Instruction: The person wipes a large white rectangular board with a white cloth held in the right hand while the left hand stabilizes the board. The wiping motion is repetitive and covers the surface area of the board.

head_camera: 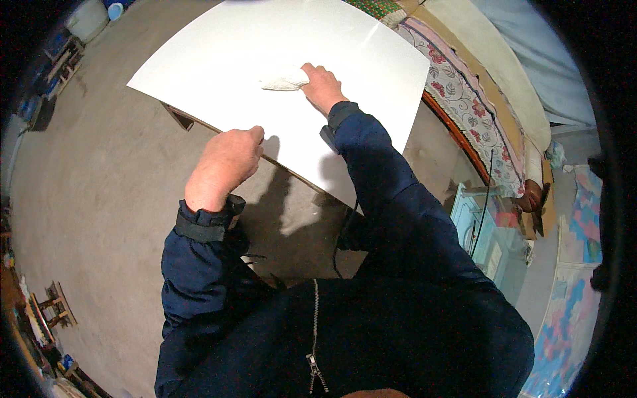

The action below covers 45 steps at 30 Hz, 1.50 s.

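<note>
A white table (214, 64) with a smooth top spreads out in front of me. My right hand (322, 88) is over the middle of it, gripping a crumpled white cloth (284, 81) that lies against the tabletop. Its free end points left. At the table's near edge is my left hand (226, 159), back upward and fingers curled in. I see nothing in it, though its palm side is hidden. The shadow of this hand falls on the white surface beside its fingertips.
A sofa with a floral cover (455, 94) stands right of the table. Nearer, at right, is a pale blue glass-topped cabinet (487, 239). A small wooden stool (57, 306) sits at far left on the concrete floor (99, 199). A black cord (338, 248) hangs before me.
</note>
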Each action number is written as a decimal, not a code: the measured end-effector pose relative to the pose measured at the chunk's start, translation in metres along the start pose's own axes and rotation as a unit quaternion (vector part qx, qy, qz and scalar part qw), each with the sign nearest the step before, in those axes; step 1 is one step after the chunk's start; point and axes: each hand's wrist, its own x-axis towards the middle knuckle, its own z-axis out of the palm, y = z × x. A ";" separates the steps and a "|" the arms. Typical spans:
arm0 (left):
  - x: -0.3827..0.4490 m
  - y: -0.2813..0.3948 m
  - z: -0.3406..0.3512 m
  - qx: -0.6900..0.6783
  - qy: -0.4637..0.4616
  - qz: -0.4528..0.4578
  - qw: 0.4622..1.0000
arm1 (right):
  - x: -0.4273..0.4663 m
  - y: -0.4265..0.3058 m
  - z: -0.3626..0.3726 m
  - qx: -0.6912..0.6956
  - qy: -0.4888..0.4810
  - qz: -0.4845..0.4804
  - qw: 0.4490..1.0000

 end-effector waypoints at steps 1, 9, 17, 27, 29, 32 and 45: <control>0.000 -0.001 0.000 0.008 0.001 0.002 1.000 | 0.003 0.001 0.001 0.000 0.001 0.001 1.000; 0.001 0.000 0.002 0.022 0.004 0.014 1.000 | 0.019 0.010 0.006 0.000 0.020 0.004 1.000; 0.000 0.002 0.000 0.012 -0.009 -0.002 1.000 | 0.036 0.023 0.012 -0.010 0.023 0.015 1.000; 0.002 0.001 0.001 0.013 -0.025 -0.008 1.000 | 0.054 0.037 0.012 -0.004 0.048 0.010 0.999; 0.003 0.001 0.001 0.019 -0.028 -0.012 0.999 | 0.058 0.040 0.013 -0.007 0.052 0.015 0.999; 0.004 0.003 0.001 0.024 -0.038 -0.020 0.999 | 0.064 0.048 0.013 0.002 0.054 0.008 0.999; 0.007 0.006 -0.002 0.015 -0.075 -0.039 0.996 | 0.089 0.081 0.015 -0.001 0.057 0.046 0.997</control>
